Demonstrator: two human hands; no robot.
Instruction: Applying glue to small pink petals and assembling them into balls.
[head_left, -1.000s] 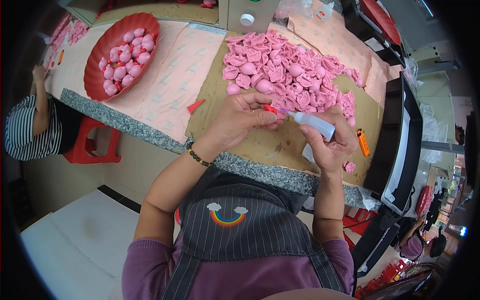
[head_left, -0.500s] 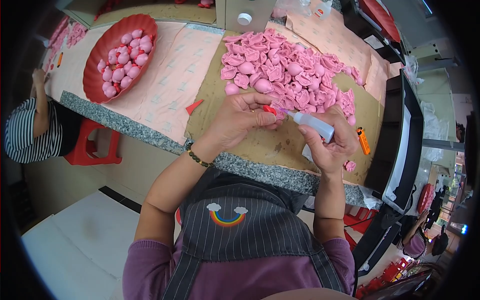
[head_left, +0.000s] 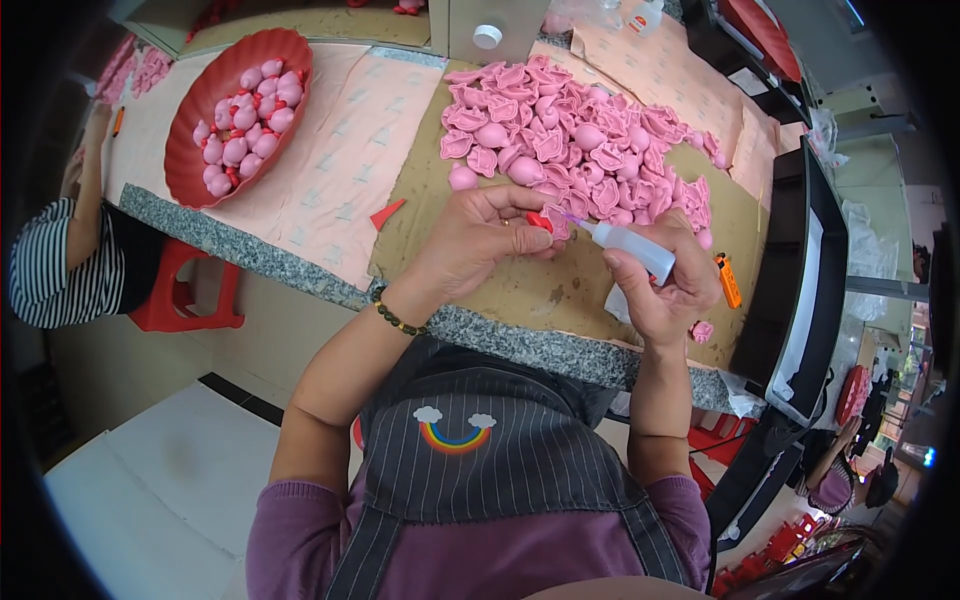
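Observation:
My left hand (head_left: 480,240) pinches a small red piece (head_left: 540,221) between thumb and fingertips, above the tan board. A pink scrap shows right behind those fingers; whether it is held too, I cannot tell. Wrapped in my right hand (head_left: 672,290) is a translucent squeeze bottle (head_left: 636,248), its thin purple nozzle (head_left: 577,220) pointing left toward the red piece, with a small gap between. Just beyond both hands lies a big heap of pink soft moulded pieces (head_left: 560,130), some cupped with ruffled edges, some round.
A red scalloped bowl (head_left: 190,130) of pink round figures with red bits stands at left. A red triangular scrap (head_left: 387,213) lies near the board. An orange lighter (head_left: 728,282) and a pink piece (head_left: 701,331) sit at right, by a black case (head_left: 800,290). Another person (head_left: 70,250) works far left.
My right hand has shifted slightly right, drawing the nozzle a little away from the red piece. My left hand stays put. The other person's hand at far left has moved up.

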